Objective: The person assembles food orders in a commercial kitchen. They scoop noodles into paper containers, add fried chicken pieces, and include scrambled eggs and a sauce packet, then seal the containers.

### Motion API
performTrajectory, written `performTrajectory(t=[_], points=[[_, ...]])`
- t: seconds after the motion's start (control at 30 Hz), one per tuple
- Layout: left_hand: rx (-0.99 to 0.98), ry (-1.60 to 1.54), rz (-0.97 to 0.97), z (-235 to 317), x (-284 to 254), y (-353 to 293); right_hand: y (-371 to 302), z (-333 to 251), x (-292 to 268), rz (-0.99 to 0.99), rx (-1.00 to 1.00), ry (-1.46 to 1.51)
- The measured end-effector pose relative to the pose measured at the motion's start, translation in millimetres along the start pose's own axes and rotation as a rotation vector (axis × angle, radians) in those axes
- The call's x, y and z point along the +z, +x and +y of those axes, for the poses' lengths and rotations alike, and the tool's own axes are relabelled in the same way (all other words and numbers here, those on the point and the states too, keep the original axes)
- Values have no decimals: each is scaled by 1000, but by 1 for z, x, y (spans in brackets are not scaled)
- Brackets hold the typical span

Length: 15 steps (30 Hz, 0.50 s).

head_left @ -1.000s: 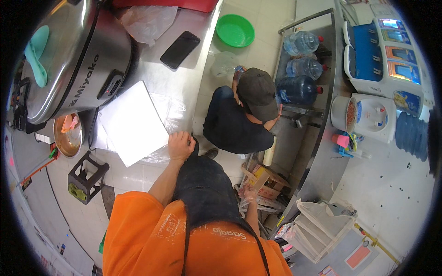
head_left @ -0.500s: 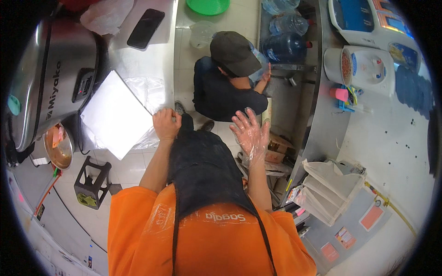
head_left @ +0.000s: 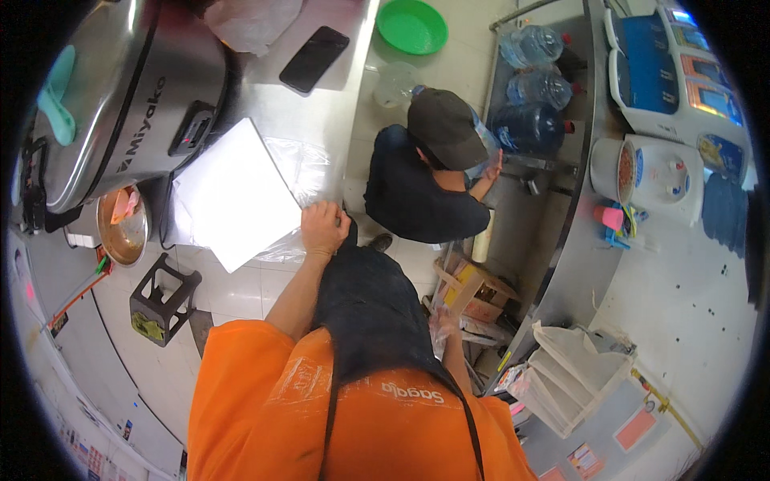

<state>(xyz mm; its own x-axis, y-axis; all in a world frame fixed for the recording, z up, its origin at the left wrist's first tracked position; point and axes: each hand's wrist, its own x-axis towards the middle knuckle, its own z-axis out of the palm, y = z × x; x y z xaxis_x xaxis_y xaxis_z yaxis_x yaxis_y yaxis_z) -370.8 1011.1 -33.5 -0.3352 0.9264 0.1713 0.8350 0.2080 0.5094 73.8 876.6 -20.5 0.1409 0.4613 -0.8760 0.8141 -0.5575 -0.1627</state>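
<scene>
My left hand (head_left: 324,228) is bare, its fingers curled at the table's edge beside the corner of a stack of white sheets (head_left: 235,196). Whether anything is inside those fingers is hidden. Clear plastic film (head_left: 309,164) lies partly under the sheets. My right hand (head_left: 446,322), in a clear plastic glove, hangs low at my right side near cardboard boxes (head_left: 479,290); its fingers are too blurred to make out. A black phone (head_left: 314,59) lies farther back on the metal table (head_left: 341,112).
A crouching person (head_left: 429,184) in a dark cap is just ahead, beside large water bottles (head_left: 528,128) on a low shelf. A big steel cooker (head_left: 132,104) stands at left. A green basin (head_left: 412,26) and a dark plastic stool (head_left: 164,301) are on the floor.
My right hand has dropped from a raised, spread position in front of me to my right side. My left hand stays by the sheets' corner. The view has shifted left.
</scene>
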Motion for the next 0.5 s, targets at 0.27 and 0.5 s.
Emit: performTrajectory(t=[0.27, 0.5], points=[[-4, -5, 1, 0, 0, -2, 1, 33, 32, 148, -6, 507], [-11, 1, -7, -1, 0, -2, 2, -76, -23, 171, 69, 803]])
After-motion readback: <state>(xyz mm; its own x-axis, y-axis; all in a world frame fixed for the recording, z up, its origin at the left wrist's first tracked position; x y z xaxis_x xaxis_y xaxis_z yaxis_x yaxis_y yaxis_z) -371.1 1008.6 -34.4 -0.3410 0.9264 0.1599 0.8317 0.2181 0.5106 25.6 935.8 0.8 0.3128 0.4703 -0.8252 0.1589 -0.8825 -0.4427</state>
